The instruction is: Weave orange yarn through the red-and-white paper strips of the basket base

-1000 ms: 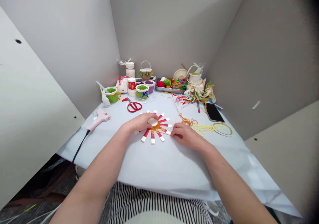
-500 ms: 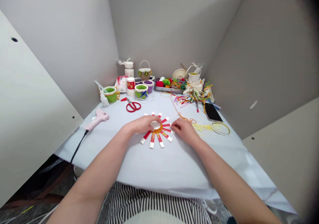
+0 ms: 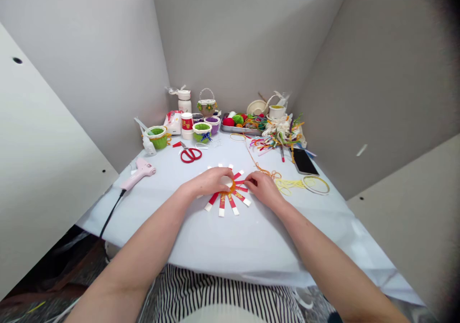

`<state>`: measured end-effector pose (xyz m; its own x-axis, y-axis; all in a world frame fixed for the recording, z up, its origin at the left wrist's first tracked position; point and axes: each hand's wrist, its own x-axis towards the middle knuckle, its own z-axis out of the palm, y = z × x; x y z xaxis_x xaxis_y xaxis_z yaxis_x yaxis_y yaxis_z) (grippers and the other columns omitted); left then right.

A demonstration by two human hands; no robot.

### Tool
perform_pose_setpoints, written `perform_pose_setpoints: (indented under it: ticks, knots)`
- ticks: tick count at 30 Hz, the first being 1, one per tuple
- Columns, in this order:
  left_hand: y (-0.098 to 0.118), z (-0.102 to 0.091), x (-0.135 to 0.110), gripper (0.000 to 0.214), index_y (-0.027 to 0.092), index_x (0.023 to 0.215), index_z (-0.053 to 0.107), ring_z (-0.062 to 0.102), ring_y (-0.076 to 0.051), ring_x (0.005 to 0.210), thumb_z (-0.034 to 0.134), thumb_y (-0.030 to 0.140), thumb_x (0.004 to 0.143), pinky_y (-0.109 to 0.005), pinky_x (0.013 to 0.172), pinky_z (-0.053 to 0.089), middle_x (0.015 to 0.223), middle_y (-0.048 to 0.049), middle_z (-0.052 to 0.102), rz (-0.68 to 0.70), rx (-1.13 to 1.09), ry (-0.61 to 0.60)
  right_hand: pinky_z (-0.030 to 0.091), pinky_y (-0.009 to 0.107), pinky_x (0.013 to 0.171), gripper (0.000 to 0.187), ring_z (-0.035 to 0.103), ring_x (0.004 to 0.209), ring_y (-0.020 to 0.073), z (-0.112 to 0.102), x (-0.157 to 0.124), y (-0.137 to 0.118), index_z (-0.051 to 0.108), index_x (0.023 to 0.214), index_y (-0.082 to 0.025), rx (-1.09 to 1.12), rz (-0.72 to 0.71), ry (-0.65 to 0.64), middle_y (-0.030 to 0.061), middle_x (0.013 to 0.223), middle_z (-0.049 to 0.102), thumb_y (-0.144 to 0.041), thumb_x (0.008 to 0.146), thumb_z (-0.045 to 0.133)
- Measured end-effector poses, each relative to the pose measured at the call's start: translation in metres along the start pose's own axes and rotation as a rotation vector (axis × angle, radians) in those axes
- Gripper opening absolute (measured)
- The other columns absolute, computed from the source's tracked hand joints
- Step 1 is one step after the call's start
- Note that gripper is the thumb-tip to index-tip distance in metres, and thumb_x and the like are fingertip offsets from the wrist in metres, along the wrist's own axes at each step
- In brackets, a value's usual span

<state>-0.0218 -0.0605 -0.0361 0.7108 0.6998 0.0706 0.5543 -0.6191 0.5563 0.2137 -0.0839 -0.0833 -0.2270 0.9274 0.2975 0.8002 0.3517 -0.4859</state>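
Observation:
A paper cup cut into red strips with white ends (image 3: 222, 207) lies splayed like a sun on the white cloth. Orange yarn (image 3: 232, 189) is wound in a ring round its white round base. My left hand (image 3: 212, 180) grips the cup at the left of this base, thumb and fingers closed on it and covering several strips. To the right of the strips, my right hand (image 3: 261, 185) is closed in a pinch on the orange yarn, though the strand at its fingertips is hardly visible. A loose tangle of orange yarn (image 3: 271, 173) lies just beyond that hand.
Red-handled scissors (image 3: 190, 155) and a pink glue gun (image 3: 141, 172) with a black cord lie at left. Small yarn-covered baskets (image 3: 202, 132) and a tray of yarn balls (image 3: 242, 130) stand behind. Yellow yarn (image 3: 287, 186), a hoop (image 3: 316, 184) and a phone (image 3: 304, 162) lie at right.
The right fingers have shifted slightly left and up, closer to the yarn ring. The cup has turned or moved a little; my left hand keeps its hold. The whole view has shifted slightly.

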Motion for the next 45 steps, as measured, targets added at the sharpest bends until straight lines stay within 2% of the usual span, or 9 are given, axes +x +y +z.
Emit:
perform_pose_setpoints:
  ticks: [5, 9, 16, 23, 27, 32, 39, 45]
  knots:
    - [-0.004, 0.003, -0.001, 0.039, 0.02, 0.113, 0.06, 0.057, -0.024, 0.113, 0.07, 0.028, 0.077, -0.035, 0.102, 0.044, 0.126, -0.0091, 0.055, 0.016, 0.018, 0.072, 0.04, 0.027, 0.07, 0.009, 0.058, 0.075, 0.0166, 0.0, 0.0, -0.001, 0.068, 0.08, -0.018, 0.0, 0.02, -0.008, 0.0037, 0.08, 0.067, -0.02, 0.085, 0.062]
    - [-0.007, 0.002, -0.001, 0.04, 0.02, 0.114, 0.06, 0.059, -0.025, 0.105, 0.07, 0.032, 0.077, -0.036, 0.094, 0.047, 0.117, -0.0082, 0.06, -0.04, 0.069, 0.045, 0.041, 0.028, 0.07, 0.009, 0.058, 0.074, 0.0171, -0.003, -0.001, -0.003, 0.069, 0.079, -0.018, 0.01, 0.019, -0.014, 0.0038, 0.079, 0.066, -0.019, 0.085, 0.062]
    - [-0.019, -0.01, -0.005, 0.045, 0.021, 0.121, 0.057, 0.057, -0.024, 0.111, 0.067, 0.026, 0.078, -0.033, 0.095, 0.046, 0.123, -0.0055, 0.062, -0.1, 0.087, 0.021, 0.045, 0.029, 0.075, 0.013, 0.061, 0.081, 0.0176, -0.011, -0.007, -0.001, 0.069, 0.086, -0.019, 0.127, -0.159, -0.043, 0.0054, 0.087, 0.067, -0.015, 0.087, 0.057]
    - [-0.026, -0.02, -0.008, 0.042, 0.024, 0.116, 0.059, 0.059, -0.022, 0.108, 0.066, 0.021, 0.075, -0.03, 0.093, 0.046, 0.12, -0.002, 0.063, -0.109, 0.087, -0.045, 0.046, 0.026, 0.072, 0.02, 0.061, 0.079, 0.0149, -0.019, -0.011, 0.001, 0.069, 0.088, -0.019, 0.208, -0.265, -0.107, 0.0046, 0.089, 0.066, -0.009, 0.085, 0.053]
    - [-0.027, -0.023, -0.01, 0.041, 0.026, 0.115, 0.06, 0.059, -0.021, 0.108, 0.066, 0.021, 0.075, -0.028, 0.093, 0.046, 0.12, 0.0, 0.063, -0.124, 0.077, -0.071, 0.045, 0.023, 0.067, 0.022, 0.058, 0.07, 0.0126, -0.023, -0.014, -0.001, 0.07, 0.083, -0.019, 0.192, -0.307, -0.166, 0.0027, 0.083, 0.064, -0.005, 0.08, 0.053]
    - [-0.028, -0.023, -0.011, 0.041, 0.026, 0.114, 0.06, 0.06, -0.02, 0.106, 0.065, 0.02, 0.075, -0.028, 0.091, 0.046, 0.12, 0.0002, 0.063, -0.12, 0.067, -0.086, 0.046, 0.025, 0.073, 0.024, 0.061, 0.079, 0.0152, -0.026, -0.018, -0.004, 0.071, 0.081, -0.019, 0.111, -0.384, -0.236, 0.0042, 0.084, 0.064, -0.003, 0.08, 0.054]
    - [-0.027, -0.023, -0.01, 0.04, 0.025, 0.114, 0.061, 0.059, -0.02, 0.106, 0.065, 0.018, 0.074, -0.028, 0.092, 0.046, 0.119, -0.0002, 0.064, -0.102, 0.046, -0.087, 0.046, 0.028, 0.075, 0.025, 0.061, 0.085, 0.0182, -0.024, -0.016, 0.0, 0.072, 0.085, -0.019, -0.032, -0.31, -0.149, 0.0059, 0.087, 0.064, -0.002, 0.08, 0.054]
    - [-0.019, -0.017, -0.008, 0.043, 0.025, 0.114, 0.061, 0.059, -0.02, 0.111, 0.059, 0.01, 0.074, -0.029, 0.097, 0.045, 0.122, -0.0009, 0.064, -0.051, 0.047, -0.119, 0.045, 0.028, 0.071, 0.008, 0.059, 0.076, 0.0165, -0.011, -0.006, 0.003, 0.07, 0.081, -0.019, 0.051, -0.163, -0.07, 0.0039, 0.081, 0.063, -0.019, 0.085, 0.063]
